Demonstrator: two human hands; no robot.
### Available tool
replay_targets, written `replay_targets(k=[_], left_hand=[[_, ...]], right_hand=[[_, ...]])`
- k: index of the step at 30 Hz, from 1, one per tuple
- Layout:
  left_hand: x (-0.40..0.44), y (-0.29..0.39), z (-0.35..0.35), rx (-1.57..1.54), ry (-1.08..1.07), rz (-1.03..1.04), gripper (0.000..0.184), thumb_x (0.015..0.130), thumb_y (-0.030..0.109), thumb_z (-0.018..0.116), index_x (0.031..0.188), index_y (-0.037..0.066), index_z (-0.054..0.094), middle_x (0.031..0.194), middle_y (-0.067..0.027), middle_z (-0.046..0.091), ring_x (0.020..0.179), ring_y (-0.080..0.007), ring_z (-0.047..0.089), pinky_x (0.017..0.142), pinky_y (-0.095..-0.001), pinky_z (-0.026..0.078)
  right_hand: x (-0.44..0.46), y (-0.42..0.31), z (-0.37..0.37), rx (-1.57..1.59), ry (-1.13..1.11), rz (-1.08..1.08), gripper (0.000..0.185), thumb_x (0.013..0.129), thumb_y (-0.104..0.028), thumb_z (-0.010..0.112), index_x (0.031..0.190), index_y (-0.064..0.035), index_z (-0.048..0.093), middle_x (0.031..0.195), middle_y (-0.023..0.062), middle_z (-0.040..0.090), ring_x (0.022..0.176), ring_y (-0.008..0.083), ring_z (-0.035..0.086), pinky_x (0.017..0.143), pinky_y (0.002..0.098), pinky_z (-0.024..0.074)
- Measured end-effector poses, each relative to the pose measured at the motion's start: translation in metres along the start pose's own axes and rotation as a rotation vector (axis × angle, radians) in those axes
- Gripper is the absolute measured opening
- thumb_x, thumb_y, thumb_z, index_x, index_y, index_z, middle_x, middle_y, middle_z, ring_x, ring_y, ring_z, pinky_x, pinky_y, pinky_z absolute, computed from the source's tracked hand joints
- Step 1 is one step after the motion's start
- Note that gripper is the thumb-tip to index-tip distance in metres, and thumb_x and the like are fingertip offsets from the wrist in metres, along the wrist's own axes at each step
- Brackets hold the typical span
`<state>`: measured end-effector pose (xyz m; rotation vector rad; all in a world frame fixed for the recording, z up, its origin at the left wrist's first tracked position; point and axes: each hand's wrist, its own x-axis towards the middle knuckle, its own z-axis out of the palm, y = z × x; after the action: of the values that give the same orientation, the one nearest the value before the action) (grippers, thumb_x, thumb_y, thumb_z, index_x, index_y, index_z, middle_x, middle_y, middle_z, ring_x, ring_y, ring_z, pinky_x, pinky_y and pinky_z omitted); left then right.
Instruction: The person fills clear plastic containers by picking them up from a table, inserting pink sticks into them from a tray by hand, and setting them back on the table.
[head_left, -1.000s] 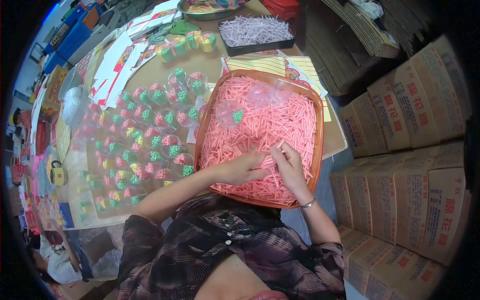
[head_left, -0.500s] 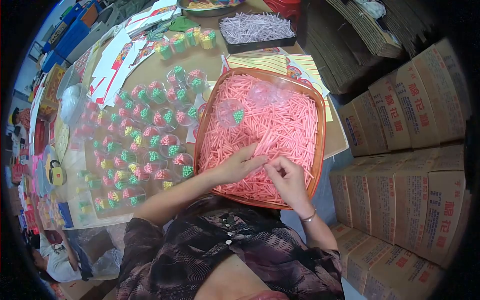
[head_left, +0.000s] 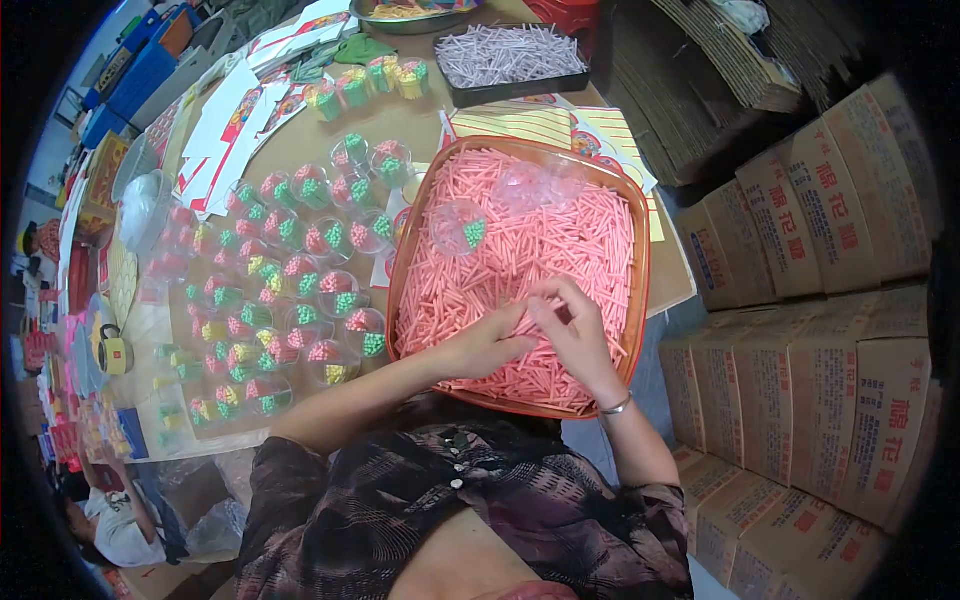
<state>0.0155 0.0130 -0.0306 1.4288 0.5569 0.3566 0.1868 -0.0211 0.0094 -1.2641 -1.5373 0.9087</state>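
Observation:
A brown-orange tub (head_left: 641, 290) in front of me is heaped with short pink sticks (head_left: 585, 250). Low over the heap, my left hand (head_left: 485, 345) is closed around a small bundle of these sticks, mostly hidden by the fingers. My right hand (head_left: 578, 340), with a bracelet at the wrist, meets it from the right; its bent fingers pinch at the top of the bundle. On the heap lie a clear cup (head_left: 460, 228) with green-ended sticks inside and some clear empty cups (head_left: 535, 188).
Left of the tub stand many clear cups (head_left: 325, 236) of pink, green and yellow sticks. A black tray (head_left: 512, 62) of pale lilac sticks is at the back. Cartons (head_left: 800, 400) are stacked at right. Another person (head_left: 120, 520) sits at far lower left.
My left hand has drawn slightly down and turned, its fingers closing more around the sticks. My right hand has shifted up, its fingertips now at the top of the left hand.

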Motion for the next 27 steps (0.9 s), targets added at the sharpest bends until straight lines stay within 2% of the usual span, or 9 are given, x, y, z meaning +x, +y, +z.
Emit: replay_targets(k=[1, 5, 6, 10, 16, 20, 21, 25, 27], left_hand=[[0.0, -0.001, 0.001, 0.0, 0.002, 0.001, 0.064, 0.092, 0.003, 0.053, 0.149, -0.002, 0.026, 0.146, -0.0176, 0.04, 0.13, -0.0233, 0.043, 0.109, -0.0337, 0.034], [-0.003, -0.006, 0.012, 0.38, 0.291, 0.276, 0.076, 0.088, 0.002, 0.054, 0.151, -0.002, 0.012, 0.134, -0.0271, 0.049, 0.114, -0.0338, 0.055, 0.092, -0.0351, 0.046], [-0.004, -0.003, 0.012, 0.378, 0.29, 0.276, 0.076, 0.088, 0.002, 0.054, 0.151, -0.002, 0.012, 0.134, -0.0271, 0.049, 0.114, -0.0338, 0.055, 0.092, -0.0351, 0.046], [-0.007, 0.021, 0.005, 0.235, 0.13, -0.02, 0.092, 0.087, 0.001, 0.055, 0.152, 0.001, -0.01, 0.148, -0.032, 0.03, 0.13, -0.0358, 0.044, 0.099, -0.035, 0.043], [-0.006, 0.016, -0.004, 0.198, 0.058, 0.097, 0.092, 0.085, -0.003, 0.056, 0.152, 0.0, -0.007, 0.151, -0.0321, 0.023, 0.132, -0.0367, 0.042, 0.1, -0.0335, 0.043], [-0.003, 0.01, -0.002, 0.275, 0.045, 0.133, 0.099, 0.082, -0.01, 0.056, 0.153, 0.003, -0.011, 0.144, -0.0256, 0.037, 0.118, -0.0295, 0.051, 0.091, -0.0294, 0.045], [-0.003, 0.012, -0.002, 0.273, 0.043, 0.133, 0.099, 0.082, -0.01, 0.056, 0.153, 0.003, -0.011, 0.144, -0.0256, 0.037, 0.118, -0.0295, 0.051, 0.091, -0.0294, 0.045], [-0.003, 0.03, -0.005, -0.004, 0.079, -0.052, 0.104, 0.078, -0.01, 0.059, 0.154, 0.005, -0.011, 0.123, -0.0203, 0.052, 0.094, -0.0212, 0.056, 0.076, -0.0264, 0.047], [-0.001, 0.04, -0.008, 0.016, 0.076, -0.088, 0.105, 0.077, -0.008, 0.062, 0.153, 0.004, -0.009, 0.125, -0.0218, 0.051, 0.099, -0.0226, 0.056, 0.08, -0.028, 0.047]], right_hand=[[0.0, 0.0, 0.0, 0.0, -0.002, -0.001, 0.017, 0.094, -0.013, 0.053, 0.101, -0.0002, 0.062, 0.089, 0.0016, 0.06, 0.073, 0.01, 0.051, 0.067, 0.0216, 0.0409], [-0.008, -0.001, 0.002, 0.003, -0.021, 0.253, 0.014, 0.093, -0.012, 0.055, 0.096, -0.0003, 0.061, 0.086, 0.0026, 0.06, 0.073, 0.011, 0.051, 0.067, 0.0227, 0.0412], [-0.009, 0.0, 0.002, 0.002, -0.021, 0.255, 0.014, 0.093, -0.012, 0.055, 0.096, -0.0003, 0.061, 0.086, 0.0026, 0.06, 0.073, 0.011, 0.051, 0.067, 0.0227, 0.0412], [-0.011, 0.009, 0.003, -0.083, -0.101, 0.141, 0.012, 0.092, -0.011, 0.056, 0.091, -0.0003, 0.06, 0.08, 0.0029, 0.059, 0.068, 0.0108, 0.05, 0.064, 0.023, 0.0405], [-0.01, 0.0, 0.008, 0.043, -0.092, 0.271, 0.011, 0.091, -0.011, 0.057, 0.09, -0.0004, 0.061, 0.079, 0.0031, 0.06, 0.066, 0.0111, 0.051, 0.063, 0.0237, 0.0416], [-0.011, 0.003, 0.004, -0.053, -0.234, 0.253, 0.011, 0.091, -0.011, 0.058, 0.092, -0.0008, 0.061, 0.079, 0.0039, 0.062, 0.068, 0.0109, 0.054, 0.063, 0.0225, 0.0432], [-0.012, 0.002, 0.005, -0.054, -0.233, 0.256, 0.011, 0.091, -0.011, 0.058, 0.092, -0.0008, 0.061, 0.079, 0.0039, 0.062, 0.068, 0.0109, 0.054, 0.063, 0.0225, 0.0432], [-0.011, -0.005, 0.015, 0.052, -0.028, 0.121, 0.01, 0.09, -0.011, 0.06, 0.091, -0.0012, 0.062, 0.079, 0.0039, 0.063, 0.068, 0.0108, 0.056, 0.063, 0.0216, 0.0446], [-0.011, -0.002, 0.016, 0.065, -0.023, 0.097, 0.01, 0.089, -0.01, 0.06, 0.091, -0.0012, 0.063, 0.079, 0.0036, 0.063, 0.068, 0.0105, 0.056, 0.063, 0.0213, 0.0445]])
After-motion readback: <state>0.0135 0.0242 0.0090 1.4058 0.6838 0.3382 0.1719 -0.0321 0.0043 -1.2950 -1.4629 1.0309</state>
